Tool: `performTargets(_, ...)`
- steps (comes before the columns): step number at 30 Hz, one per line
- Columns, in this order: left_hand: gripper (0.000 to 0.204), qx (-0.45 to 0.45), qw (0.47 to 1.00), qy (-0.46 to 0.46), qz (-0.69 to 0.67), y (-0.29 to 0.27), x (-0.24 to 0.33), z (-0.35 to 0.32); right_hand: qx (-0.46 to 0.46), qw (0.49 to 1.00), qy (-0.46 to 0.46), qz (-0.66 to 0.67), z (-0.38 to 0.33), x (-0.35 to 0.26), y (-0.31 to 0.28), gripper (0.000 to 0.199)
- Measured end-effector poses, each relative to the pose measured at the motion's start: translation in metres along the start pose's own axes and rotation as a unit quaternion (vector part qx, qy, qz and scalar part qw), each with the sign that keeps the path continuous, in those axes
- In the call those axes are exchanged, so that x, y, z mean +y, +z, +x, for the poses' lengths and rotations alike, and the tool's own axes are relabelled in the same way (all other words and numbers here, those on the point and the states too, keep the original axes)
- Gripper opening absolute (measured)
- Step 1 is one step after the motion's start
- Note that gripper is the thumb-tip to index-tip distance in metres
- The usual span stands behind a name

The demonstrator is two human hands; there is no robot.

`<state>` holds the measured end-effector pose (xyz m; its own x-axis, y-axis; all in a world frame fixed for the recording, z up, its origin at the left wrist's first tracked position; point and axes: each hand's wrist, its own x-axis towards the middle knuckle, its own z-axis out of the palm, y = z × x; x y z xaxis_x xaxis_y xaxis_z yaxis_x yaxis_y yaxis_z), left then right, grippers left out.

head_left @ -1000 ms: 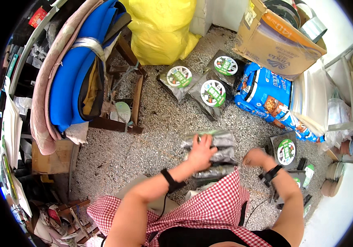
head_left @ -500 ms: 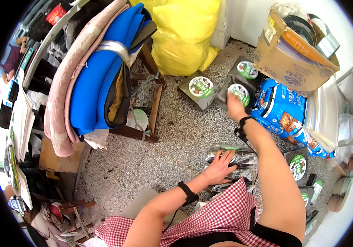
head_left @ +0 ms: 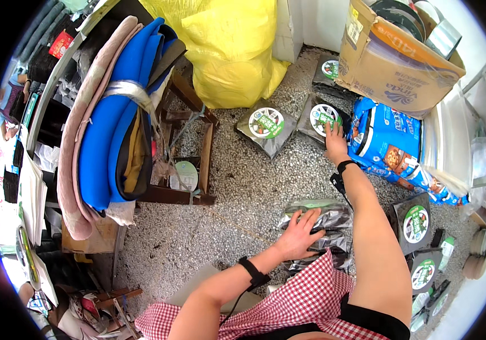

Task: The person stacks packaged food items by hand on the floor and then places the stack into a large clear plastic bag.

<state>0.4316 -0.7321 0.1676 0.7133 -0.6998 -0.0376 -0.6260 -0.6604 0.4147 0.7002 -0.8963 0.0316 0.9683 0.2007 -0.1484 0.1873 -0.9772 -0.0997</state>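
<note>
Flat dark packet (head_left: 318, 120) — round label up — lies under the right hand (head_left: 336, 143); glossy dark packets (head_left: 336, 219) under the left hand (head_left: 298, 238).

A passage is running over the speckled floor (head_left: 240, 198) between the wooden frame (head_left: 206, 161) and the dark packets (head_left: 336, 218) beneath the left grip (head_left: 299, 237). The yellow bag (head_left: 231, 62) and a flat packet (head_left: 267, 124) are bounding its far end. The blue package (head_left: 399, 127) is obstructing the right grip's (head_left: 336, 143) right side.

Bright colours around you
Your garment (head_left: 288, 303) is red-and-white checked, your packages (head_left: 272, 145) dark with green-and-white labels (head_left: 266, 123), the far sack (head_left: 231, 56) yellow, the left roll (head_left: 102, 144) blue.
</note>
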Motion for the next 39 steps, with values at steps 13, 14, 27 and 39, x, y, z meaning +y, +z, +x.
performTargets(13,0.068,0.182,0.977,0.075,-0.085,0.005,-0.033,0.017,-0.097,0.881,-0.21,0.413,-0.16,0.069,0.016,0.061)
performTargets(14,0.066,0.169,0.984,-0.059,-0.022,-0.013,-0.032,0.025,-0.061,0.89,-0.263,0.368,-0.155,0.075,0.011,0.055)
performTargets(27,0.089,-0.064,0.236,-0.608,-0.755,0.127,0.008,-0.146,-0.518,0.779,-0.143,0.323,-0.086,-0.013,-0.037,0.065)
performTargets(39,0.065,0.242,0.382,-0.592,-0.667,0.056,0.007,-0.09,-0.26,0.78,-0.084,0.563,-0.16,0.069,-0.099,0.059)
